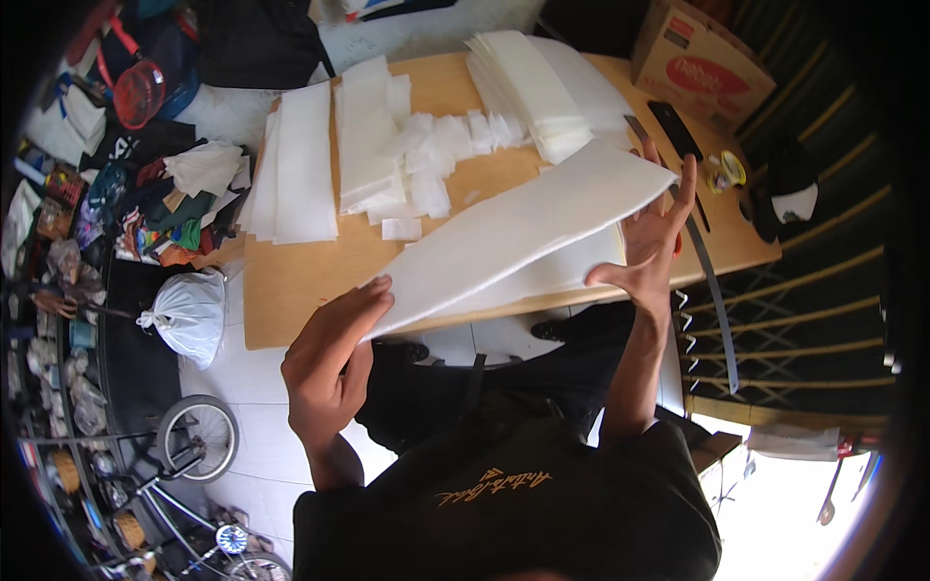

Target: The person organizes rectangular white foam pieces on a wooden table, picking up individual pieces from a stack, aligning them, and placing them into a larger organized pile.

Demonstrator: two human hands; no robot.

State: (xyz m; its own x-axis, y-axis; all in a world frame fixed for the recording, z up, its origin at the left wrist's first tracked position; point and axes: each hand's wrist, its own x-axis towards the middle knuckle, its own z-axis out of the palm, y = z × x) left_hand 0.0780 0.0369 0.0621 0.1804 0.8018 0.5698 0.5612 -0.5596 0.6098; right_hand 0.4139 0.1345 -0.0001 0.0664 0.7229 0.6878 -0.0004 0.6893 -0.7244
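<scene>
A long sheet of white foam wrap [523,228] is held up above the near edge of the wooden table [281,305], slanting up to the right. My left hand [334,353] pinches its near left corner between thumb and fingers. At the far right end of the sheet is my right hand [647,232], fingers spread and thumb apart; the sheet lies against or just in front of it, and I cannot tell how firmly they touch. Part of another white sheet [572,271] shows on the table underneath.
Foam strips [305,165] lie at the table's left, beside another pile [368,145] and small cut pieces [426,160]. A thicker stack [533,97] is farther back. To the right are a metal ruler [715,310], a black phone-like slab [676,131] and a cardboard box [746,82].
</scene>
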